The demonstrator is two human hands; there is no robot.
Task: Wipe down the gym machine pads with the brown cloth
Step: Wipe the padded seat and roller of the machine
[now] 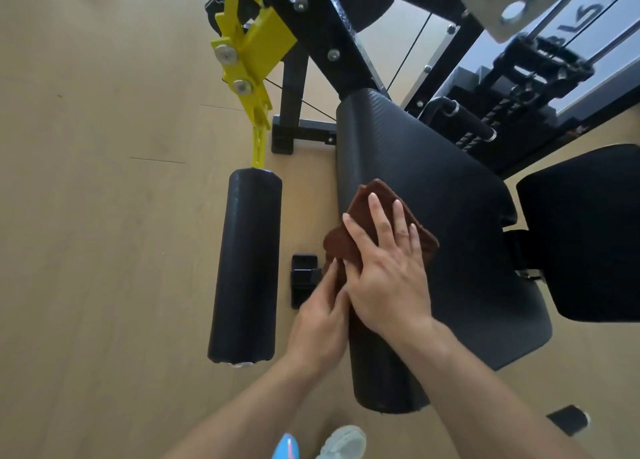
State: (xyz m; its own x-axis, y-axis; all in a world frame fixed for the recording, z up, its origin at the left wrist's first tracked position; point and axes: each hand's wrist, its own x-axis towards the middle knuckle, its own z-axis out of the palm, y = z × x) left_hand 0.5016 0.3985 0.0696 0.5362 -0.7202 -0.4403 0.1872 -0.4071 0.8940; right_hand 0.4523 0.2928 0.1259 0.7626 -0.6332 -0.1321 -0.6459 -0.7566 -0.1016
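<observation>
At far left is bare wooden floor (86, 181). Next comes a black roller pad (246, 268), lying lengthwise on the end of a yellow arm (249, 60) that runs up to the black frame (332, 29). Between this roller and the seat, a small black bracket (304, 278) sits low near the floor. The left hand (320, 323) reaches in beside the bracket, its fingers pinching the near left edge of the brown cloth (367, 226) where that edge hangs over the side of the seat pad (450, 188). The cloth lies folded on the left edge of the seat pad, about midway along it. The right hand (388, 268) lies flat on top of the cloth, palm down, fingers spread and pressing it onto the pad. Below the hands a second roller (384, 386) sits under the seat's near end. Further right a separate black pad (588, 233) stands just beside the seat, and above it are the weight stack and a cable handle (464, 115). A pair of shoes (343, 441) shows at the bottom edge.
</observation>
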